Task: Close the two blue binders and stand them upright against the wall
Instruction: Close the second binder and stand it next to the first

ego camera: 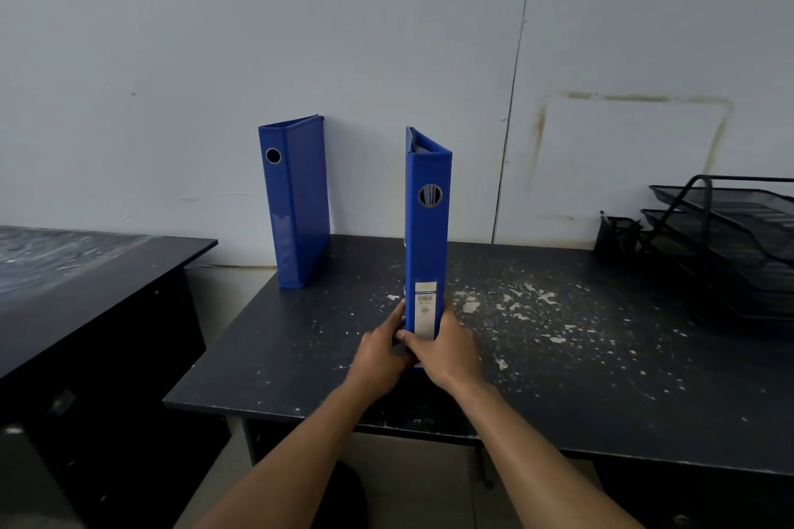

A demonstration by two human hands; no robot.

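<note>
From the head camera, one blue binder (295,202) already stands closed at the wall (215,56), left of centre in the frame, at the back edge of the black desk (558,356). The second binder (426,236) stands upright at mid-frame, spine toward the viewer, long axis vertical, well short of the wall. Both hands pinch its foot: the left hand (378,352) with fingers clamped on the left cover, the right hand (451,350) wrapped around the right cover and spine. The wall lies straight beyond the fingers, so the coming push looks to be directly away, both hands equally near.
</note>
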